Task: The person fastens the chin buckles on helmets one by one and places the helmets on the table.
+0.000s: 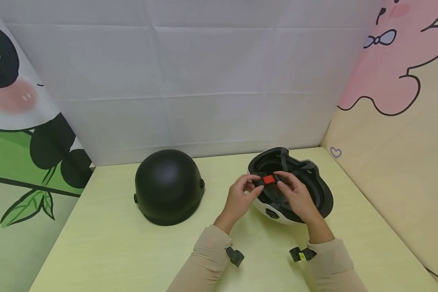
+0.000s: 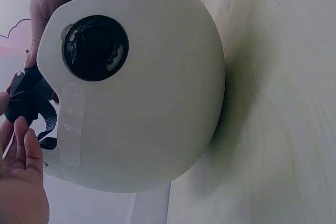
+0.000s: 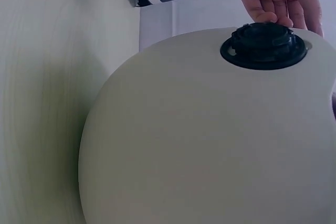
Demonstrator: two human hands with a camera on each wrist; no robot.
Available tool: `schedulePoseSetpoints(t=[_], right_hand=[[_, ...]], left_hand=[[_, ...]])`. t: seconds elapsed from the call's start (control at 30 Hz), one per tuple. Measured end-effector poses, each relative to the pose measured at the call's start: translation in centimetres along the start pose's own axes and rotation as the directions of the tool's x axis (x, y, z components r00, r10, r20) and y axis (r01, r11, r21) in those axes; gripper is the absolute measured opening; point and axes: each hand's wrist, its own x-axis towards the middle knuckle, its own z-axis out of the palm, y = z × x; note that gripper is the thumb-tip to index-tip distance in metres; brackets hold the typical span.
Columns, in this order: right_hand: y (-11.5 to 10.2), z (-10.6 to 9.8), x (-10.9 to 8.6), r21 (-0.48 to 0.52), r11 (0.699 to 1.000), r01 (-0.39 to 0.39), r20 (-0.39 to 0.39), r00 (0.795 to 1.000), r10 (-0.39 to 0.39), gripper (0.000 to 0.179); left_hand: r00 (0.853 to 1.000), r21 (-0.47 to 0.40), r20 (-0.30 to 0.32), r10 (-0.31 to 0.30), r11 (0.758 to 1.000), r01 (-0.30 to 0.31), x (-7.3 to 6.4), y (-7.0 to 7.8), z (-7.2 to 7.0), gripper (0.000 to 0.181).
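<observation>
A white helmet rests upside down on the table, its black padded inside facing up. Over its opening, both hands hold the chin strap's buckle, whose red piece shows between them. My left hand pinches the black left end between thumb and fingers. On the other side, my right hand pinches the black right end. The left wrist view shows the black webbing strap hanging in a loop below the buckle. A round black vent sits on the shell's side.
To the left, a black helmet stands dome up on the pale yellow table. A white sheet hangs behind the table. The side walls carry cartoon prints, with a pink figure at right.
</observation>
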Motion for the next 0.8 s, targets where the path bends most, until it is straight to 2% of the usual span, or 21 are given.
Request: schedulePoseSetpoints(t=[0.37, 0.63, 0.8], right_hand=[[0.2, -0.4, 0.2, 0.026, 0.999, -0.029, -0.026, 0.999, 0.03, 0.036], [0.5, -1.1, 0.3, -0.059, 0.995, -0.08, -0.011, 0.997, 0.079, 0.038], [0.7, -1.6, 0.3, -0.091, 0.991, -0.099, -0.004, 0.995, 0.099, 0.038]], left_hand=[[1.0, -0.017, -0.002, -0.024, 1.0, 0.024, -0.1, 0.2, -0.1, 0.027], [1.0, -0.015, 0.001, 0.001, 1.0, -0.001, -0.5, 3.8, -0.9, 0.023], [1.0, -0.035, -0.011, 0.015, 0.999, -0.015, -0.7, 4.0, -1.0, 0.022]])
